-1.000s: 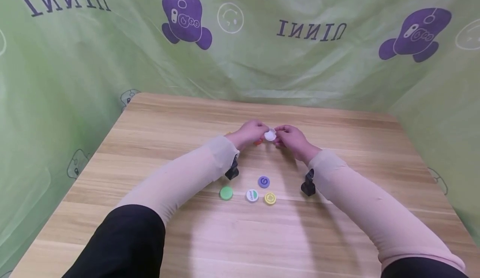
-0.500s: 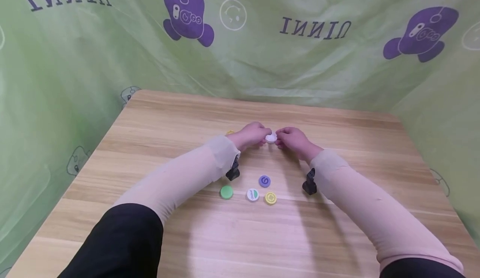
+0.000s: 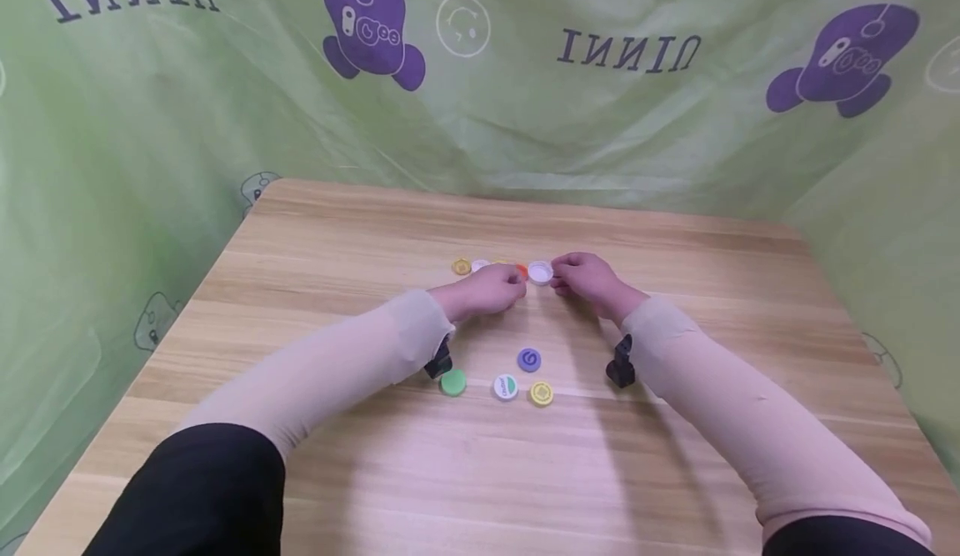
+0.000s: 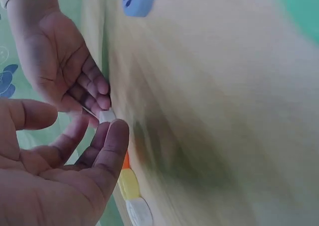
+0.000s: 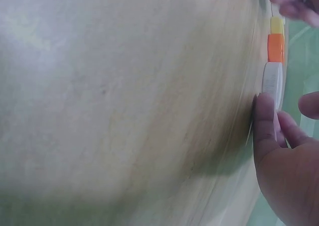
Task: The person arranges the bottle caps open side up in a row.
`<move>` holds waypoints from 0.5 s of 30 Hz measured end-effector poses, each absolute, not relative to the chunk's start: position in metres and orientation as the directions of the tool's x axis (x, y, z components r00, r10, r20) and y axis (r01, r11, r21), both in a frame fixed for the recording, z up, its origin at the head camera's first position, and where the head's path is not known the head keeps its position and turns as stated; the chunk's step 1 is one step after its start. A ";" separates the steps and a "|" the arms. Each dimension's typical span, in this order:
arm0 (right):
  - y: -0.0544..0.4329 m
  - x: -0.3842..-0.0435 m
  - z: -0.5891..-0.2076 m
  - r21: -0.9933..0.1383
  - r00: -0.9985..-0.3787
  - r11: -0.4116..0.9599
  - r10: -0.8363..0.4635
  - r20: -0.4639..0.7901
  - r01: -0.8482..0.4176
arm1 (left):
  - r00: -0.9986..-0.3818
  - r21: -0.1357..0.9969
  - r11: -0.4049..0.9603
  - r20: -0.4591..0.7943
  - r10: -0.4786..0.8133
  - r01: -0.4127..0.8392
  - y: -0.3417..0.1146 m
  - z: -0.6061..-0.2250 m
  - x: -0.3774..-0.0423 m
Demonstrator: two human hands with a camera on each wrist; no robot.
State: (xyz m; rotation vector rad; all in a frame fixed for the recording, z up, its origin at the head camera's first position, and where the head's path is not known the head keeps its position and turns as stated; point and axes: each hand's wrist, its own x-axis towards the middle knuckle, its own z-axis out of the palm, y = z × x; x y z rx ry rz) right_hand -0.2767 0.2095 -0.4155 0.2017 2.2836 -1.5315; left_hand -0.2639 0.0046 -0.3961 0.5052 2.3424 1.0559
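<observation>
A white bottle cap [image 3: 540,272] lies hollow side up at the right end of a row of caps. My right hand [image 3: 588,279] touches its right edge with the fingertips; in the right wrist view the thumb stands apart from the cap [image 5: 271,81]. My left hand [image 3: 491,288] is in front of the row, and in the left wrist view its fingers [image 4: 112,151] are loosely bent with nothing between them. Left of the white cap come an orange cap [image 5: 275,48], a yellow cap [image 4: 129,183], another white cap [image 3: 480,265] and a gold cap [image 3: 461,266], partly hidden by the left hand.
Nearer on the wooden table [image 3: 480,489] lie a blue cap [image 3: 529,360], a green cap [image 3: 453,383], a white cap with green print [image 3: 506,387] and a yellow cap [image 3: 542,393]. A green printed cloth [image 3: 510,122] hangs behind the table.
My left hand has let go of the white cap and drawn back to the left and nearer. The cap now lies beside the orange one; the right hand has hardly moved.
</observation>
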 end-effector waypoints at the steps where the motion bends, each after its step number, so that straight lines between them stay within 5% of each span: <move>1: 0.211 -0.276 -0.415 -0.860 -0.918 0.393 -0.086 -0.386 0.325 | -0.784 0.767 0.627 -0.305 0.540 0.133 0.002 -0.396 -0.262; 7: 0.216 -0.268 -0.412 -0.866 -0.913 0.367 -0.090 -0.397 0.340 | -0.755 0.774 0.618 -0.322 0.571 0.137 -0.011 -0.401 -0.254; 15: 0.219 -0.251 -0.401 -0.895 -0.876 0.353 -0.291 -0.384 0.274 | -0.747 0.791 0.604 -0.342 0.570 0.099 -0.023 -0.404 -0.243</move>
